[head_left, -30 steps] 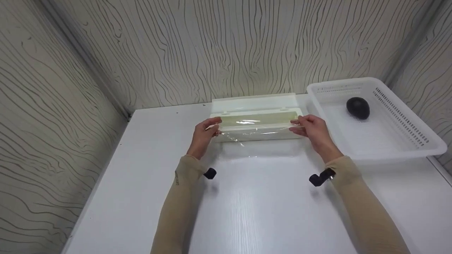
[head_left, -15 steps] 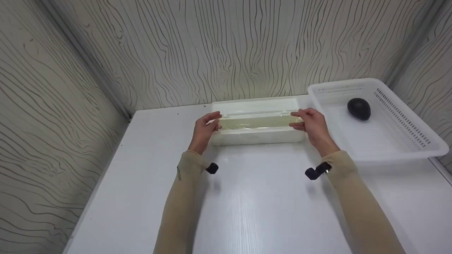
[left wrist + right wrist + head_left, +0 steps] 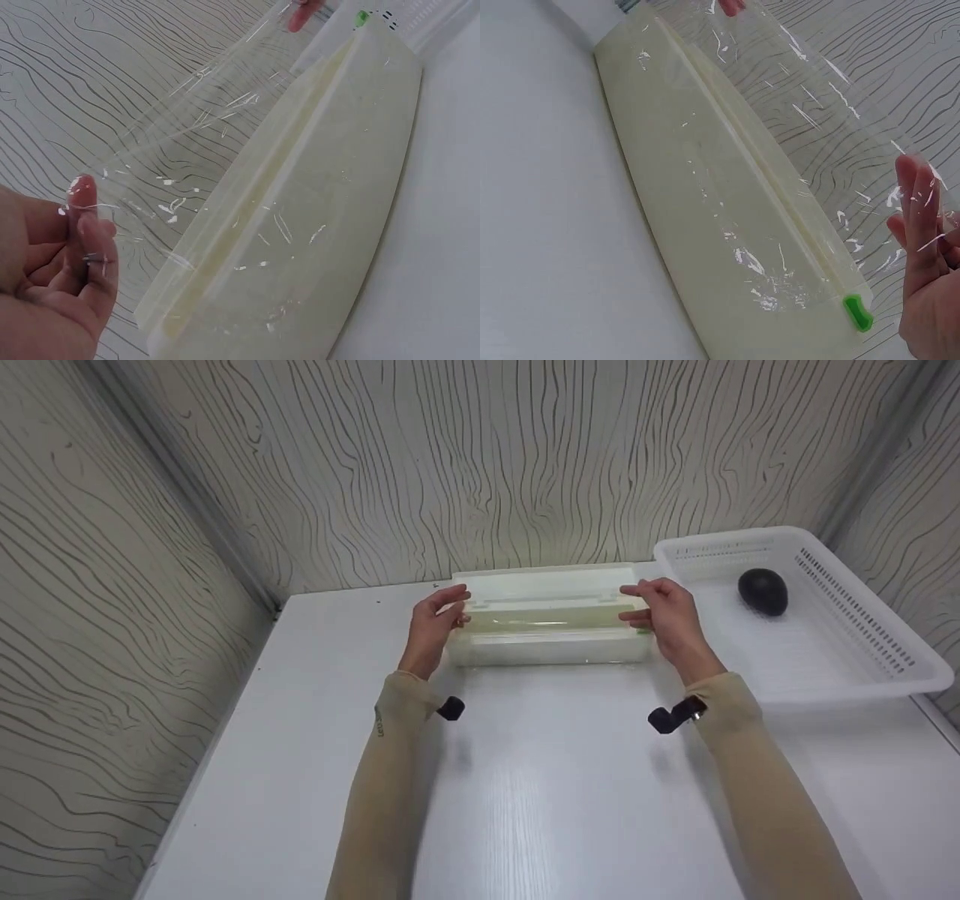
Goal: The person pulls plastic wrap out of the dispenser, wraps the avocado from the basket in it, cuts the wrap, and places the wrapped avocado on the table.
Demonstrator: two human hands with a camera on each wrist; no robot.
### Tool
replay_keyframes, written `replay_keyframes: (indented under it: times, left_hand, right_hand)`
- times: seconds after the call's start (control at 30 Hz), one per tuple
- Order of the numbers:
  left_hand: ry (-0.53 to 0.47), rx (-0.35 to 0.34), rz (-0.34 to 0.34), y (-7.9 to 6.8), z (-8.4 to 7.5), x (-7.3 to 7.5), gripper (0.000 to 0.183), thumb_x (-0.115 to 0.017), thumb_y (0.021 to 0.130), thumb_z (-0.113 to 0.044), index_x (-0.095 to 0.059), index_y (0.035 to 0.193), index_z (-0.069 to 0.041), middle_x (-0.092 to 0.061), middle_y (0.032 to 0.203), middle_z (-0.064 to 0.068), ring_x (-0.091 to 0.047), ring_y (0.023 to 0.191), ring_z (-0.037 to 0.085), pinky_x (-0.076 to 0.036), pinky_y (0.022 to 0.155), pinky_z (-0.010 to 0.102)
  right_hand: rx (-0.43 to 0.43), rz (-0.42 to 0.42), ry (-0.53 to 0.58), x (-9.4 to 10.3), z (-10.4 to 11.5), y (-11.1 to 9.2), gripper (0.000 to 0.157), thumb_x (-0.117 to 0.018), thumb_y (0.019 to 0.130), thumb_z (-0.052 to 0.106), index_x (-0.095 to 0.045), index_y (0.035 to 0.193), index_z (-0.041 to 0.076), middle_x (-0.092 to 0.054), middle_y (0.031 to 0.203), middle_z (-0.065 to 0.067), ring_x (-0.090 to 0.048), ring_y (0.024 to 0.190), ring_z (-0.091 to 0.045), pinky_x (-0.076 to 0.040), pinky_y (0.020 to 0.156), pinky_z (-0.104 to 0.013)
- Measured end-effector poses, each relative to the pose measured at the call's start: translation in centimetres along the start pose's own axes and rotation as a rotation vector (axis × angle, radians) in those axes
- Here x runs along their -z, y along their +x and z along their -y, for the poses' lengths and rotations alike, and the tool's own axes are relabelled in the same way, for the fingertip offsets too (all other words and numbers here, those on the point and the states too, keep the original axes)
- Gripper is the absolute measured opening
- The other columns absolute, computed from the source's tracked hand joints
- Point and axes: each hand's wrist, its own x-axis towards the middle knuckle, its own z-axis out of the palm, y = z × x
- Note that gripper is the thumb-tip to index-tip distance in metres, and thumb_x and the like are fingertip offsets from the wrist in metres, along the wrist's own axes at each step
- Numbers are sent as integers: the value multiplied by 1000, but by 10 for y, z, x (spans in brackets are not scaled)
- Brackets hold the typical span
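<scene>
A long white cling film dispenser box lies near the back of the table, its lid tipped back toward the wall. A pale yellowish roll shows inside. Clear cling film stretches between both hands above the box, wrinkled and shiny, and also covers its front. My left hand pinches the film near the box's left end. At the right end, my right hand holds the other side, film wrapping over its fingers. A small green slider sits at the box's right end.
A white perforated plastic basket stands right of the box, holding a black egg-shaped object. Patterned wall panels rise directly behind the white table. Small black cameras are worn on both wrists.
Both hands have moved slightly up and back over the box, lifting the film with them. The film that hung loose before the box's front has been drawn up. The basket is unchanged.
</scene>
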Motion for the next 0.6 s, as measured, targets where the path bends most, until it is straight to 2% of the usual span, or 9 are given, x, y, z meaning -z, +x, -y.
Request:
replay_keyframes:
  times: [0.27, 0.43, 0.6]
  left_hand:
    - [-41, -36, 8, 1, -14, 2, 31, -55, 97, -7, -59, 127, -11, -62, 123, 2, -62, 87, 15, -53, 81, 26]
    - [-40, -45, 20, 0, -20, 3, 30, -56, 97, -8, -60, 126, -12, -61, 124, 3, -62, 87, 16, -53, 81, 27]
    - [-28, -45, 19, -4, -27, 3, 30, -56, 97, -10, -61, 126, -15, -61, 124, 1, -62, 89, 17, -52, 86, 31]
  right_hand:
    - [24, -30, -18, -2, 14, 1, 29, -51, 98, 37, -52, 105, 9, -64, 121, -6, -68, 65, -13, -53, 54, -18]
    - [36, -24, -23, -1, 19, -1, 30, -52, 97, 37, -52, 104, 8, -65, 119, -5, -61, 54, -9, -50, 50, -19]
    - [58, -26, -30, 0, 24, -3, 30, -53, 97, 37, -52, 103, 7, -65, 117, -5, -54, 49, -6, -48, 48, -19]
